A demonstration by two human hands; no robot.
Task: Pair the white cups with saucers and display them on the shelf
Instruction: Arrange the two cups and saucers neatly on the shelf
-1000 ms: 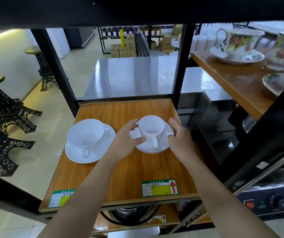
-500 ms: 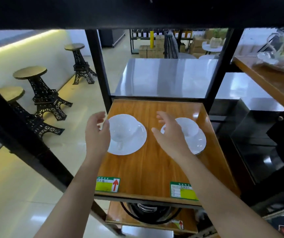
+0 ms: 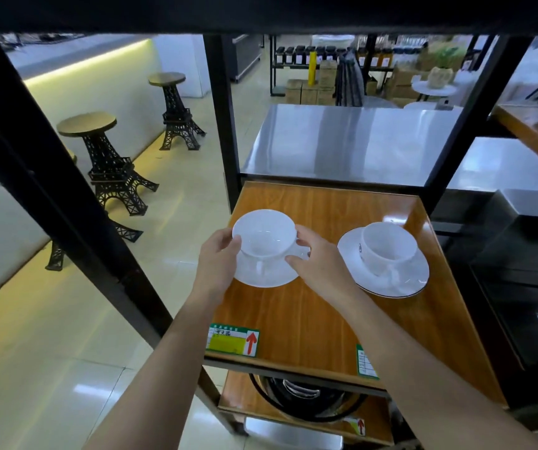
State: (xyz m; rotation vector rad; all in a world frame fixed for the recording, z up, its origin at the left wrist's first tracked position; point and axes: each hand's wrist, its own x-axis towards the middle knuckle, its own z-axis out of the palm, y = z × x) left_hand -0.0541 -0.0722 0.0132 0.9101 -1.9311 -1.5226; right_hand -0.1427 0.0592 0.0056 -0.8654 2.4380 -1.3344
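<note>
Two white cups on white saucers stand on the wooden shelf (image 3: 310, 313). The left cup (image 3: 263, 233) sits on its saucer (image 3: 266, 277), handle toward me. My left hand (image 3: 217, 264) touches the cup's left side and the saucer's edge. My right hand (image 3: 321, 266) holds the cup and saucer from the right. The right cup (image 3: 388, 246) rests untouched on a dark-rimmed saucer (image 3: 391, 280), handle toward me.
Black frame posts (image 3: 225, 125) stand at the shelf's back corners and a slanted post (image 3: 66, 203) at the left. Price labels (image 3: 233, 340) line the front edge. A steel table (image 3: 342, 141) lies behind. A black pot (image 3: 303, 401) sits on the shelf below. Tower-shaped stools (image 3: 111, 164) stand on the floor.
Both hands left the right cup set and moved to the left set, closing in on either side of it. The view has swung to the left.
</note>
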